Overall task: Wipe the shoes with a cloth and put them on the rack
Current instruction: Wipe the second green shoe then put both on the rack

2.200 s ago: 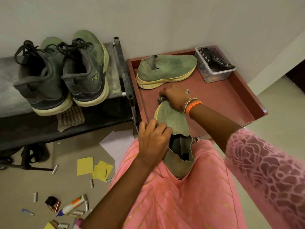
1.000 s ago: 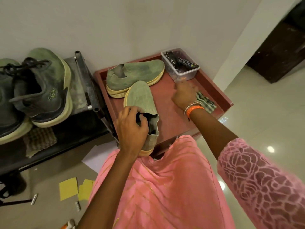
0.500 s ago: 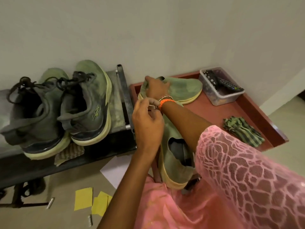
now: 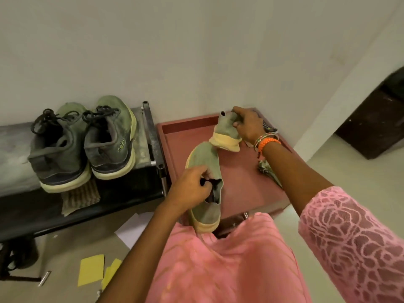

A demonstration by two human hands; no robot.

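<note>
My left hand point(image 4: 192, 186) grips the collar of a green slip-on shoe point(image 4: 205, 162), toe pointing away, held over the near edge of the red tray table point(image 4: 188, 132). My right hand point(image 4: 248, 125) holds the second green slip-on shoe point(image 4: 225, 133) by its heel, lifted above the tray with its cream sole facing me. The checked cloth point(image 4: 267, 170) lies on the tray by my right forearm, partly hidden. The dark metal rack point(image 4: 150, 136) stands to the left, carrying a pair of grey-green laced sneakers point(image 4: 105, 138).
A folded cloth point(image 4: 79, 197) hangs under the sneakers. A box with remote controls point(image 4: 270, 127) sits behind my right hand, mostly hidden. Yellow paper point(image 4: 90, 270), white paper point(image 4: 131, 229) and small items litter the floor. A dark cabinet point(image 4: 376, 119) stands at the right.
My right hand put the cloth down on the tray, reached to the second shoe and lifted it by the heel. My left hand kept hold of the first shoe.
</note>
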